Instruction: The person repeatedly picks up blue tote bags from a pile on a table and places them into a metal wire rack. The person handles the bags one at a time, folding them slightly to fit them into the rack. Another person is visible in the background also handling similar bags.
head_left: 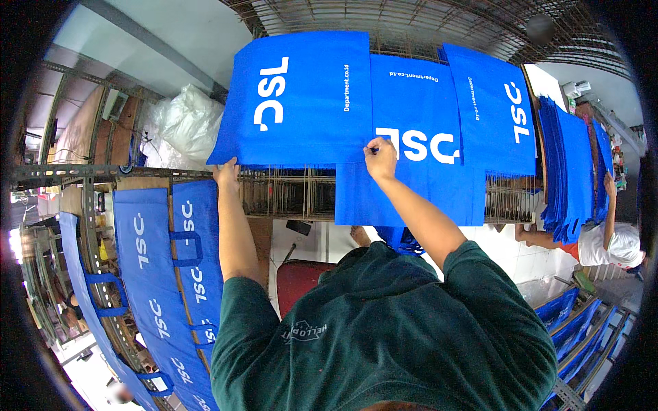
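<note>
1. We stand at a wire mesh rack (288,192) spread with flat blue fabric bags bearing white lettering.
2. Our left hand (227,171) pinches the lower left corner of the nearest blue bag (298,96), fingers closed on its edge.
3. Our right hand (380,156) is closed on the same bag's lower right corner, over the middle bag (418,137).
4. More bags with handles lie on a rack at the left (171,274); a white plastic sack (185,123) sits behind.
5. At the right, another person (610,240) reaches up to a stack of bags (569,164).
6. Our fingertips are hidden behind the fabric; the rim is dark.
</note>
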Demonstrator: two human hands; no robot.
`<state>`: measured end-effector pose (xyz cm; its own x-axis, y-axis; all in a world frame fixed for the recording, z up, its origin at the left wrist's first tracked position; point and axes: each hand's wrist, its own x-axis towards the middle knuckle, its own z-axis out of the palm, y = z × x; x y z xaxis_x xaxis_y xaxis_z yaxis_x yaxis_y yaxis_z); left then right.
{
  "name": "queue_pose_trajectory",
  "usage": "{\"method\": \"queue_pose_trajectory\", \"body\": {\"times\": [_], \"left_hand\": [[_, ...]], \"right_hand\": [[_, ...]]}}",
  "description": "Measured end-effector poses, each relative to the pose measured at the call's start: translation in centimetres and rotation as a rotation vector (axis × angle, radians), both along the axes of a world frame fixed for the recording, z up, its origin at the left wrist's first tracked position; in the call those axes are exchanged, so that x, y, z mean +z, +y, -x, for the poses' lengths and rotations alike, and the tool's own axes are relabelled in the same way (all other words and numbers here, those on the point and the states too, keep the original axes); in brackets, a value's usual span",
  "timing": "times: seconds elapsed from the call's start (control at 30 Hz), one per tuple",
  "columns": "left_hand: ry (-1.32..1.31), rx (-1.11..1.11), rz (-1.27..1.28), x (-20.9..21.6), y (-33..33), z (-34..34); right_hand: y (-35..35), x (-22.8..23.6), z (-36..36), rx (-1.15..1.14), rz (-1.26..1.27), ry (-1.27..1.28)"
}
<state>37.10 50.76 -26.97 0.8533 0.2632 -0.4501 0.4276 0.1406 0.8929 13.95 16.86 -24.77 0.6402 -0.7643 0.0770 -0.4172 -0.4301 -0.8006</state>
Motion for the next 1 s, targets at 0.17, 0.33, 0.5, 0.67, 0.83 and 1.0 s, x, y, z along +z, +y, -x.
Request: {"method": "queue_pose_trajectory", "body": {"times": [0.17,0.33,0.5,0.67,0.83,1.0], "left_hand": [[-0.036,-0.014,-0.046,0.4,-0.6,0.6],[-0.073,-0.107,0.066,-2.0,1.7,-0.2],[-0.141,0.043,-0.041,-3.8,3.6,-1.9],[-0.315,-0.021,-0.288,4.4,-2.1,1.4],[-0.562,-0.235,-0.404,13.9,-8.0,8.7],[-0.72,-0.624,-0.345,17.9,-16.9,17.1]], "right_hand": [[-0.2,0.8,0.6,0.002,0.097,0.015],[-0.2,4.3,2.3,0.018,0.045,0.106],[-5.3,5.6,8.1,0.062,0.036,-0.081],[-15.1,7.4,22.1,-0.37,0.034,-0.228],[-24.3,8.1,38.6,-0.846,0.284,-0.168],[-32.8,6.0,53.7,-1.338,-0.016,-0.195]]}}
